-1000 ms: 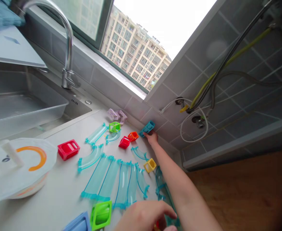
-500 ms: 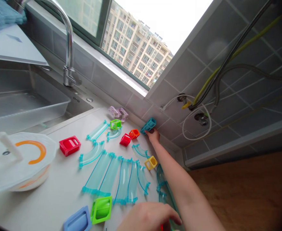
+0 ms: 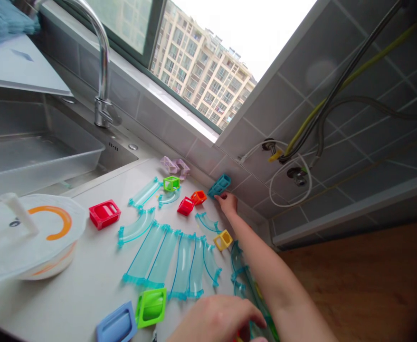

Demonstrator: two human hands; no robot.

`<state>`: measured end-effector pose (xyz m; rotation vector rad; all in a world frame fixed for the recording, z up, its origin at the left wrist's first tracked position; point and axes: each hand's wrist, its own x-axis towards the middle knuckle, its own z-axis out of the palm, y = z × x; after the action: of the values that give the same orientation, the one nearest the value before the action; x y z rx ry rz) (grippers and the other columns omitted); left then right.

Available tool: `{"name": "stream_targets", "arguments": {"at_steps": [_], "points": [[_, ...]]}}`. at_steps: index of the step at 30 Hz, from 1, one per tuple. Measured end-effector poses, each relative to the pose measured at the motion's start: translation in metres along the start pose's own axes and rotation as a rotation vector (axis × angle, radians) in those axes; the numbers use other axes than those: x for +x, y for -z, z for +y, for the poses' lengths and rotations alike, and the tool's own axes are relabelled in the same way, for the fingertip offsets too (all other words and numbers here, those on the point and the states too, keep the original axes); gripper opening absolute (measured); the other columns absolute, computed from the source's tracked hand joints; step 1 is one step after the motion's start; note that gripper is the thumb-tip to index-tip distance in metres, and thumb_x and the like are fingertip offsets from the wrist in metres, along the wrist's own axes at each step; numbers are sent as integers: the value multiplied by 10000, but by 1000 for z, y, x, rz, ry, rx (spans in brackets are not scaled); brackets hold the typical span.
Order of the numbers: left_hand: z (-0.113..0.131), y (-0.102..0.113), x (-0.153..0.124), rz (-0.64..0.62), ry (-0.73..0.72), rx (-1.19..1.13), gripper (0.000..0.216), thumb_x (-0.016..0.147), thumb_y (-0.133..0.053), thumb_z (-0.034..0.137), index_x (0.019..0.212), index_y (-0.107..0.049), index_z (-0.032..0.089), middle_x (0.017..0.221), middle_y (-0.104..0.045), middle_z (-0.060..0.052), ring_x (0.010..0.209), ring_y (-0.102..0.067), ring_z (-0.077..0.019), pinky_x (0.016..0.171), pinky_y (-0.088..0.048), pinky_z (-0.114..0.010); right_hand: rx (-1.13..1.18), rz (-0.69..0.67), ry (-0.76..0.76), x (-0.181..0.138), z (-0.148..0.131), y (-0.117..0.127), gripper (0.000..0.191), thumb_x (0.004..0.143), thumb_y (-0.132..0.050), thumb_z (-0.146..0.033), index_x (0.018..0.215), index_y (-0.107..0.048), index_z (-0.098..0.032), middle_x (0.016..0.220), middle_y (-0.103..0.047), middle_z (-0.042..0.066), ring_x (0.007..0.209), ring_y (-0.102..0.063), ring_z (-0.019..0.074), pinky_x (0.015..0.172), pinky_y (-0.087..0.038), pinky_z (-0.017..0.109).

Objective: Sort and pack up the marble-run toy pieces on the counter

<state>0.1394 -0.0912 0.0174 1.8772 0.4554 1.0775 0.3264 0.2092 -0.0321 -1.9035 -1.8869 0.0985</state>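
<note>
Right hand (image 3: 227, 203) at the teal block (image 3: 219, 185).
Fingertips touch it, grip unclear; left hand (image 3: 217, 318) curled over the counter (image 3: 87, 266); lifting would need a firm pinch.

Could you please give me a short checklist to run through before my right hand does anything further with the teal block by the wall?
1. Grip on the teal block: the right hand has its fingertips at the block's lower end. Whether it is closed on it: cannot tell.
2. Teal block's support: it is tilted up against the wall tile. Ok.
3. Room beside the forearm: the yellow block lies close beside it. Not ok.
4. The orange block and the small red block: apart from the right hand, to its left. Ok.
5. Left hand: low, near the row of clear track pieces. What it holds: cannot tell.
</note>
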Motion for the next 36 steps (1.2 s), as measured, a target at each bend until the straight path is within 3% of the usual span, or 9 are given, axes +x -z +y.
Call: {"name": "stream_targets", "arguments": {"at_steps": [5, 8, 10, 15, 19, 24, 32, 34, 36], "points": [[31, 20, -4, 0, -50, -8, 275, 993, -591, 480, 1059, -736, 256, 772, -751, -44, 694, -700, -191, 641, -515, -250, 41, 40, 145, -18, -12, 28, 422, 922, -709, -528, 686, -637, -185, 665, -638, -13, 665, -603, 169, 692, -462, 302], [52, 42, -3, 15, -38, -59, 210, 989, -602, 348, 1044, -732, 193, 822, -756, -58, 712, -690, -171, 677, -508, -236, 84, 48, 236, -37, -24, 50, 465, 936, -653, -566, 650, -620, -201, 650, -619, -6, 640, -556, 167, 659, -394, 294], [60, 53, 1, 60, 59, -126, 191, 992, -587, 308, 1013, -729, 183, 846, -752, -55, 746, -686, -166, 717, -509, -234, 112, 42, 288, -53, -32, 66, 481, 964, -603, -579, 665, -625, -203, 676, -625, 2, 653, -552, 166, 665, -384, 290], [48, 61, 11, 279, 281, -446, 356, 1034, -529, 465, 931, -705, 174, 784, -673, -30, 690, -605, -144, 629, -478, -226, 200, 1, 374, -98, -55, 105, 542, 1054, -439, -574, 717, -650, -206, 740, -661, 26, 710, -610, 171, 710, -428, 282], [36, 59, 14, 386, 284, -661, 366, 1008, -576, 509, 946, -683, 164, 809, -671, -28, 685, -608, -140, 618, -488, -224, 281, -55, 443, -135, -73, 132, 541, 1076, -404, -550, 754, -668, -205, 776, -674, 35, 741, -647, 171, 727, -464, 278], [34, 59, 12, 480, 265, -682, 331, 998, -620, 472, 938, -704, 158, 817, -682, -27, 696, -603, -132, 655, -493, -223, 369, -106, 521, -173, -93, 161, 489, 1078, -431, -508, 800, -693, -202, 813, -684, 50, 779, -658, 183, 755, -490, 296], [30, 57, 11, 566, 294, -663, 393, 1002, -587, 509, 914, -711, 147, 821, -677, -51, 775, -640, -175, 707, -520, -255, 566, -45, 508, -233, -125, 201, 221, 1016, -603, -286, 848, -728, -213, 800, -648, 37, 741, -616, 187, 709, -474, 328], [30, 58, 12, 609, 305, -686, 407, 1002, -573, 521, 903, -707, 150, 805, -675, -49, 778, -651, -179, 706, -529, -258, 599, -56, 442, -254, -128, 203, 184, 989, -650, -266, 837, -736, -211, 763, -626, 26, 709, -584, 173, 684, -448, 317], [30, 59, 12, 658, 322, -751, 434, 1005, -548, 545, 890, -699, 155, 791, -675, -47, 754, -657, -178, 685, -536, -259, 754, -84, 281, -277, -128, 197, 189, 993, -656, -289, 849, -750, -211, 703, -599, 9, 654, -547, 147, 632, -422, 287]]}}
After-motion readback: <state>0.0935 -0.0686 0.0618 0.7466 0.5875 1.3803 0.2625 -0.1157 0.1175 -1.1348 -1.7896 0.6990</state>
